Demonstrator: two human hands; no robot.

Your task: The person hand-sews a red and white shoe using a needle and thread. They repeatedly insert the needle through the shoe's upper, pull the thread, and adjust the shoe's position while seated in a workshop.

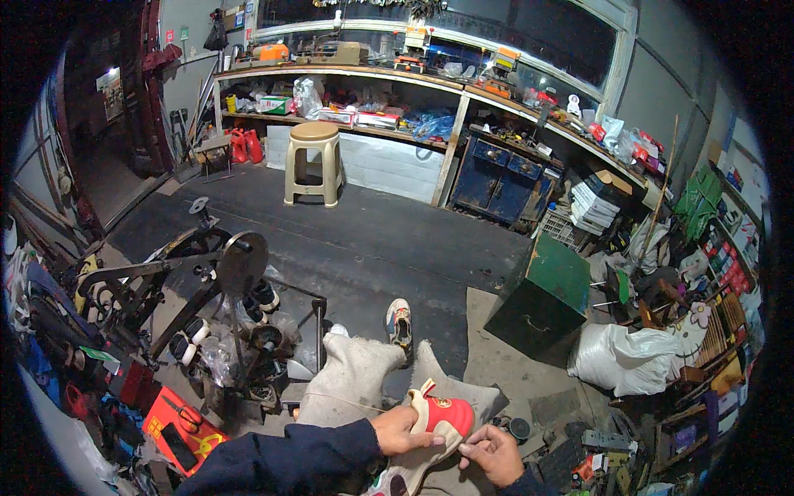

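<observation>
My left hand (405,432) grips a cream sneaker with a red heel (451,413), its thumb pressed along the side near the sole. The sneaker lies over my lap with its heel turned up and away. At the sole's edge, on the right, my right hand (494,455) pinches thumb and forefinger together against the shoe; whatever sits between them is too small to name. A thin thread (351,403) runs left from near the sneaker. Grey cloth (351,372) covers my legs. Beyond my knees a similar sneaker (399,321) rests on the dark floor.
A black hand-cranked machine with a wheel (241,263) stands at left, above scissors (184,413) and a phone (179,446) on a red sheet. On the right are a green box (542,293) and a white sack (624,360). A beige stool (314,165) stands before the workbench.
</observation>
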